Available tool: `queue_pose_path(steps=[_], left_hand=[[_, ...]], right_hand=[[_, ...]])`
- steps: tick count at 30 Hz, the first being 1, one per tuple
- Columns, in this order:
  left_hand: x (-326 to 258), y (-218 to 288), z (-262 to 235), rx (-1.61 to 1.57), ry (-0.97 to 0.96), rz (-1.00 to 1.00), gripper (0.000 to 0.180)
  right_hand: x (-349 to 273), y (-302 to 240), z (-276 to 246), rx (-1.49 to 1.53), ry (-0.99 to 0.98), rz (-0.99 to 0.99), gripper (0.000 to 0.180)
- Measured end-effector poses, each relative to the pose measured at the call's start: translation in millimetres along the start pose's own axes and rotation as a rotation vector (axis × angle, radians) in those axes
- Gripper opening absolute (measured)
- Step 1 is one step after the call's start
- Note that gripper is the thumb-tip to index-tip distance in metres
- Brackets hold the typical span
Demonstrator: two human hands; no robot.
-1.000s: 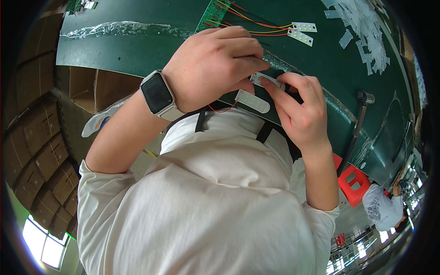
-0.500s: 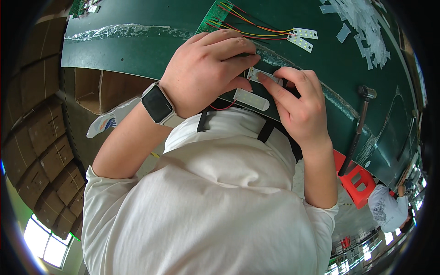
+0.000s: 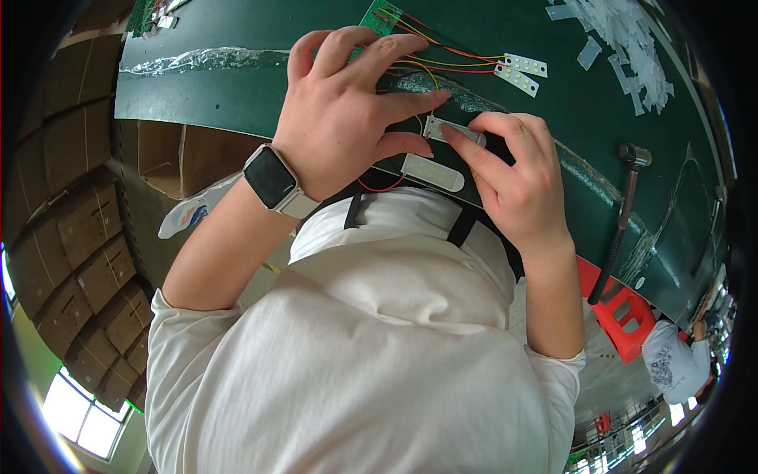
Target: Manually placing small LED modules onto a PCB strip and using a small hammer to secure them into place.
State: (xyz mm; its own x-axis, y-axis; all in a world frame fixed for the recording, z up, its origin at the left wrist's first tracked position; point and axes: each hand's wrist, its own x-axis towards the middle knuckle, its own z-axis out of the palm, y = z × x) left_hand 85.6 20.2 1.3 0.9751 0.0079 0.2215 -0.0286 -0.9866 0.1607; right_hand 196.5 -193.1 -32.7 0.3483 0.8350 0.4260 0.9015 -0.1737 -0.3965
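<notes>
My left hand [image 3: 343,110], with a watch [image 3: 271,178] on its wrist, is spread above the near edge of the green table. Its thumb and index finger are apart, close to thin yellow and red wires [image 3: 433,79]. The fingertips of my right hand [image 3: 521,178] press on a small white LED board [image 3: 454,131] with wires at its left end. Part of that board is hidden under the fingers. Just nearer to me lies a white LED module [image 3: 433,173] with a rounded right end and a red wire at its left.
A green circuit board [image 3: 380,17] with wires runs to two white LED boards [image 3: 521,75] on the table [image 3: 237,87]. Clear plastic pieces [image 3: 624,47] are heaped far right. A hammer-like tool [image 3: 624,205] lies right, near a red stool [image 3: 628,320]. Cartons [image 3: 79,229] are stacked left.
My left hand's fingers have lifted and spread, moving away from the LED board's wires. My right hand stays pressed on the board. The view has shifted slightly.
</notes>
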Motion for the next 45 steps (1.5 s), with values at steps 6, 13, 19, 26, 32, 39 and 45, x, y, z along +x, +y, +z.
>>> queue_pose_path(steps=[6,13,19,26,32,39,45], left_hand=[[-2.8,-4.4,5.0,-0.077,-0.025,-0.044,0.056],[-6.0,-1.9,8.2,-0.113,0.031,-0.061,0.054],[-4.1,0.0,4.2,0.019,-0.036,-0.041,0.059],[8.0,0.3,-15.4,0.112,-0.281,-0.052,0.053],[6.3,-0.4,-15.0,0.039,-0.269,-0.093,0.052],[8.5,0.4,-14.6,0.04,-0.265,-0.076,0.051],[9.2,-0.2,-17.1,0.012,-0.241,-0.061,0.049]], right_hand=[[0.3,-1.7,-0.6,-0.006,0.006,0.001,0.03],[-1.7,-1.4,1.4,0.001,0.019,0.01,0.031],[0.1,-7.1,3.6,-0.063,0.031,0.026,0.034],[-0.3,-7.8,4.2,-0.07,0.036,0.027,0.034],[-2.9,-16.4,4.2,-0.123,0.037,0.066,0.035],[-9.8,-24.6,-7.4,0.006,0.092,0.044,0.03],[-21.8,-40.3,6.0,-0.094,0.071,0.036,0.029]])
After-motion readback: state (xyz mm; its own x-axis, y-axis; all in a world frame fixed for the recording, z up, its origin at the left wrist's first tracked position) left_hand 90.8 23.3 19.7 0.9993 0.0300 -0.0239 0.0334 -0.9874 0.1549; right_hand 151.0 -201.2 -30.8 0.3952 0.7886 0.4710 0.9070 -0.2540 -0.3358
